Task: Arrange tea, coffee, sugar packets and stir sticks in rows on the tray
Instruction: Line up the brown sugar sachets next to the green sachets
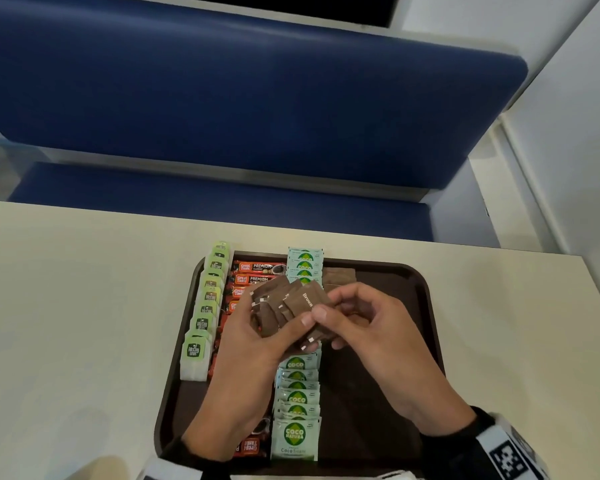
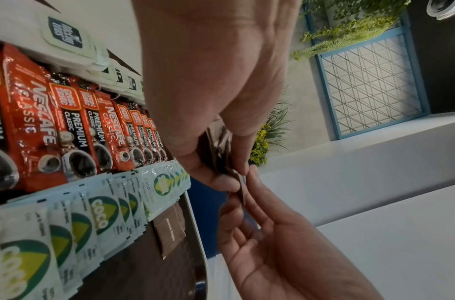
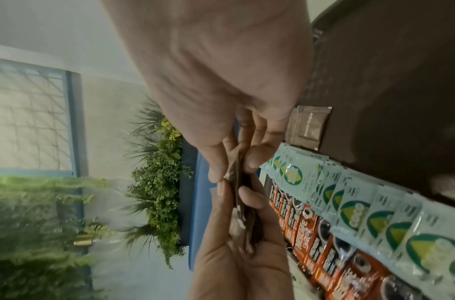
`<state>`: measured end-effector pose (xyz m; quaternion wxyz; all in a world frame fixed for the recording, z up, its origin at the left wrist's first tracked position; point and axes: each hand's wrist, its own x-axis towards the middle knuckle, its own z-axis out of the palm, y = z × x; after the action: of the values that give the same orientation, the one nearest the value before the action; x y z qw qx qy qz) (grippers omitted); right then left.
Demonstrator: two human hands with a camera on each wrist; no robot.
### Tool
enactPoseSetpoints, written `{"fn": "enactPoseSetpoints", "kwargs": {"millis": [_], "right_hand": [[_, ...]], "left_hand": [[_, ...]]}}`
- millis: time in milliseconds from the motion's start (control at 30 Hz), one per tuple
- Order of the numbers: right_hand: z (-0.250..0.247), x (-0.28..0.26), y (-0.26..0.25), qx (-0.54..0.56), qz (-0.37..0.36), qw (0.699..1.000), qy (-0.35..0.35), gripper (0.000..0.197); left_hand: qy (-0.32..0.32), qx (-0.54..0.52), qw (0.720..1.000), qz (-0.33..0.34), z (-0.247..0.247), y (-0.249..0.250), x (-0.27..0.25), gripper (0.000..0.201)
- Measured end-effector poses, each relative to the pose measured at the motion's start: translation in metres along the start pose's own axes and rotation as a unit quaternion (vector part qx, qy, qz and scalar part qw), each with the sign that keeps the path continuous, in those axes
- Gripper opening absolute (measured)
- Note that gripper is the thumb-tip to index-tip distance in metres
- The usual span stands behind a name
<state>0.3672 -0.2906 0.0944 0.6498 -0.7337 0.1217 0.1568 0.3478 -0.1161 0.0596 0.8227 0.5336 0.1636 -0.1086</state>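
You see a dark brown tray (image 1: 420, 306), green tea bags (image 1: 205, 306) along its left edge, red coffee sticks (image 1: 253, 268) beside, pale coco sugar packets (image 1: 296, 434) mid-tray, brown sugar packets (image 1: 284, 303) fanned above, two (image 1: 340, 277) lying near its far edge.

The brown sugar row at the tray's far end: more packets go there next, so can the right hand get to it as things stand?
Probably yes. The right hand hovers just short of the row, with bare tray beside it and nothing between.

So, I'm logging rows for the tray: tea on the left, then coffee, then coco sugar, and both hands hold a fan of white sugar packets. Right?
Not quite: the packets held by the left hand and right hand are brown, as the head view shows. The row order stands.
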Motion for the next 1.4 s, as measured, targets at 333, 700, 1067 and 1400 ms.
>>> {"fn": "enactPoseSetpoints", "kwargs": {"millis": [333,700,1067,1400], "right_hand": [[-0.037,0.031,0.011,0.011,-0.019,0.995,0.094,0.015],[-0.033,0.056,0.073,-0.305,-0.060,0.949,0.054,0.016],[-0.022,0.059,0.091,-0.293,-0.100,0.942,0.126,0.026],[-0.022,0.061,0.093,-0.297,-0.113,0.940,0.127,0.023]], "left_hand": [[0.034,-0.033,0.999,0.012,-0.010,0.005,0.003,0.049],[0.045,-0.033,0.998,0.018,-0.018,0.002,0.003,0.054],[0.053,-0.027,0.998,0.012,-0.020,-0.003,0.001,0.053],[0.049,-0.024,0.998,0.008,-0.020,-0.003,0.002,0.053]]}}
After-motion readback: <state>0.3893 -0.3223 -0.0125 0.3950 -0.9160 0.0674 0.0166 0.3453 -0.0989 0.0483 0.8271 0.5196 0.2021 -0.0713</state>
